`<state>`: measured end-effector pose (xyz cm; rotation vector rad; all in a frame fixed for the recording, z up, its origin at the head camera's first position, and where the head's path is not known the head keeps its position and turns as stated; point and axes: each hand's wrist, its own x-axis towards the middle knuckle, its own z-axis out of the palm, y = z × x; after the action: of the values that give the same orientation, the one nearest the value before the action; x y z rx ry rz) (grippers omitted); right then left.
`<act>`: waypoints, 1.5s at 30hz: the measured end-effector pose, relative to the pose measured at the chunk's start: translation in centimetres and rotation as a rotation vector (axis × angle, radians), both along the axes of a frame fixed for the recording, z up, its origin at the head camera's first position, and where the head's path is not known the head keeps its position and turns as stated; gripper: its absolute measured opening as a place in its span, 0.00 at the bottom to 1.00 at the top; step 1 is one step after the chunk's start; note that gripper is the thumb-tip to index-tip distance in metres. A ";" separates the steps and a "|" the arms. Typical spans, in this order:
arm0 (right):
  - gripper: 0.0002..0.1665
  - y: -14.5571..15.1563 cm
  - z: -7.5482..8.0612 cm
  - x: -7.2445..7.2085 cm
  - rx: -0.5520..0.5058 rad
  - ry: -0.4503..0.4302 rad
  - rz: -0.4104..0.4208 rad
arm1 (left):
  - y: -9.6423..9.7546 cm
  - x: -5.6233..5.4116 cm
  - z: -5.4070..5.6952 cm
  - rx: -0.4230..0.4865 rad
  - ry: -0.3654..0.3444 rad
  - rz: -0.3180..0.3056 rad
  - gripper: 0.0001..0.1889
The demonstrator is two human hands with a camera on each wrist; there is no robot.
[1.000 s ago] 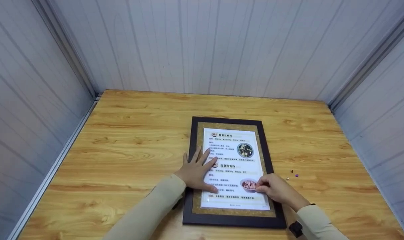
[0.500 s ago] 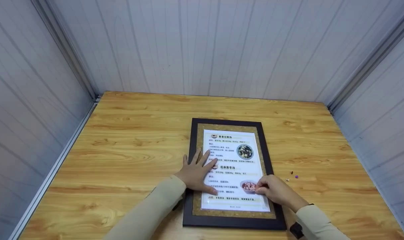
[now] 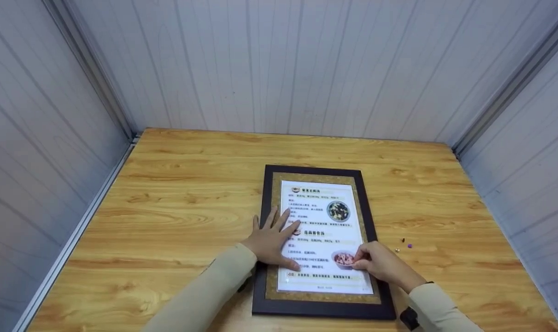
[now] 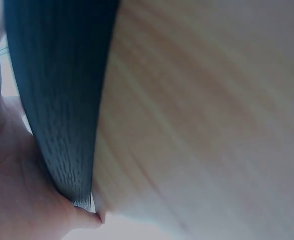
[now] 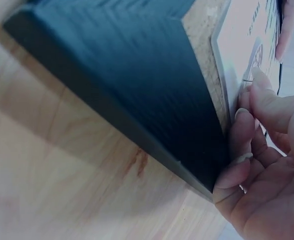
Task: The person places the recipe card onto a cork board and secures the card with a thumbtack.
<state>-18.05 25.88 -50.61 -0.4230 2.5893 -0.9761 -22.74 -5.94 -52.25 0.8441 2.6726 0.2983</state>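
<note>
The printed sheet [image 3: 322,251] is lying on the cork [image 3: 325,296] inside the dark frame [image 3: 325,309], which is resting flat on the bench [image 3: 196,184]. The left hand [image 3: 270,243] is resting across the sheet's left side and the frame's left edge, its fingers standing apart and its grip holding nothing. The right hand [image 3: 384,263] is reaching over the frame's right edge to the lower bowl picture [image 3: 341,258], its grip clamping thumb and fingertips on what is looking like a thin pin [image 5: 247,80]; whether the point is piercing the sheet cannot be told. If the pin is leaning while being pressed, it could be skidding on the glossy surface, bending, or pricking a finger. Should the left hand be pressing too lightly, a sideways push from the right could be turning the sheet askew. A purple bit [image 3: 409,246], a dark bit [image 3: 403,240] and a pale bit [image 3: 397,250] are lying near the right hand, where a careless wrist could be scattering them.
</note>
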 end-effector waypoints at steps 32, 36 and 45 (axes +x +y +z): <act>0.26 -1.2 -0.1 0.4 0.227 0.035 -0.308 | -0.1 -0.2 0.1 -0.025 -0.009 -0.012 0.62; 0.31 -1.7 -0.6 0.6 0.254 0.098 -0.291 | -0.3 -0.1 0.2 -0.038 -0.003 -0.009 0.62; 0.28 -0.9 -1.6 1.2 0.139 0.203 -0.367 | -0.1 -0.3 0.2 -0.008 0.006 -0.031 0.62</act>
<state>-16.87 24.97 -52.20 -0.0064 2.9654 -0.8939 -23.01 -6.03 -52.07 0.8847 2.6617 0.2777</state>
